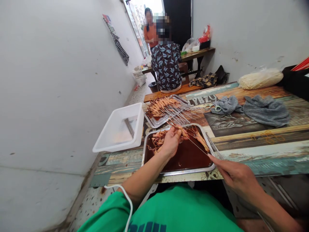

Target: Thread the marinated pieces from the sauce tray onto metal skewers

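My left hand (171,144) is closed on a reddish-brown marinated meat piece (182,131) with thin stringy ends, above the near metal tray (144,154). A thin metal skewer (198,148) runs from that piece to my right hand (238,175), whose fingers pinch its other end. Dark red-brown liquid (183,158) lies in the tray. Several similar pieces (158,138) are heaped at its left, and another piece (201,141) lies at its right. Several loose skewers (214,146) rest along the right rim. Behind, pieces on skewers (163,106) are piled on a second tray (154,123).
A white plastic bin (116,127) stands left of the trays. Grey cloths (266,111), scissors (216,107), rubber bands (267,138) and a bagged pale bundle (260,79) lie on the wooden table (241,145). Two people are farther back, one seated on a bench (154,96).
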### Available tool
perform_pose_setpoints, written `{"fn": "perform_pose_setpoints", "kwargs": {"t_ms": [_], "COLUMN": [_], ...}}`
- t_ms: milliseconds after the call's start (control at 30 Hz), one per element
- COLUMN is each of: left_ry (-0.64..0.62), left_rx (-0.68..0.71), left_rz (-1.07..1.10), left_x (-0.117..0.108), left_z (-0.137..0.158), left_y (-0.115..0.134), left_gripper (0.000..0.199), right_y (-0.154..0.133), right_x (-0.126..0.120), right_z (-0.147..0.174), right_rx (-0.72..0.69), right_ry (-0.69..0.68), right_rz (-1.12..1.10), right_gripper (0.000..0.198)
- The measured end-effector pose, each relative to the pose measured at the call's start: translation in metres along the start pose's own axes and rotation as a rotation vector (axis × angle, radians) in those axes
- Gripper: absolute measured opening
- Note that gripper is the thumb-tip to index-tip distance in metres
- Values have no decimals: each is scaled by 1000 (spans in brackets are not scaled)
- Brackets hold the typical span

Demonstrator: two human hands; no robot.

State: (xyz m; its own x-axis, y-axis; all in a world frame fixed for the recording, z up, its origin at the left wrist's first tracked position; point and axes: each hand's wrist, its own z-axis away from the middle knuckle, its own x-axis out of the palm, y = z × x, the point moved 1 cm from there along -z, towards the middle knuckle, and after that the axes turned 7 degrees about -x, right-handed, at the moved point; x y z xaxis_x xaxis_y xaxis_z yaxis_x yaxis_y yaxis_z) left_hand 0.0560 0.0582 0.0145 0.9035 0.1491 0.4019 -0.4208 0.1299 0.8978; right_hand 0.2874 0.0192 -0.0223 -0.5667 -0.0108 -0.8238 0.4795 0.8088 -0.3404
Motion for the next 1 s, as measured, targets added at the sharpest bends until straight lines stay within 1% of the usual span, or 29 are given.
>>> {"fn": "perform_pose_setpoints", "kwargs": {"t_ms": [200,333,567,767,1000], "left_ry": [-38,-70,-96,-90,-124], "left_rx": [93,121,128,131,128], "left_rz": [-72,-112,-140,-150,-208], "left_x": [-4,-6,-10,-7,-9], "left_z": [-3,-4,-4,-3,-3], "left_y": [-2,-2,-2,0,-1], "left_gripper": [21,20,21,26,25], "right_y": [1,2,2,3,4], "right_x": [0,0,0,-2,-6], "right_z": [1,2,1,-1,-3], "right_rx": [-14,-12,-31,-57,-48], "right_ry": [5,-1,-32,-6,13], "right_rz": [15,2,-5,-41,-91], "right_gripper": [37,38,39,38,38]}}
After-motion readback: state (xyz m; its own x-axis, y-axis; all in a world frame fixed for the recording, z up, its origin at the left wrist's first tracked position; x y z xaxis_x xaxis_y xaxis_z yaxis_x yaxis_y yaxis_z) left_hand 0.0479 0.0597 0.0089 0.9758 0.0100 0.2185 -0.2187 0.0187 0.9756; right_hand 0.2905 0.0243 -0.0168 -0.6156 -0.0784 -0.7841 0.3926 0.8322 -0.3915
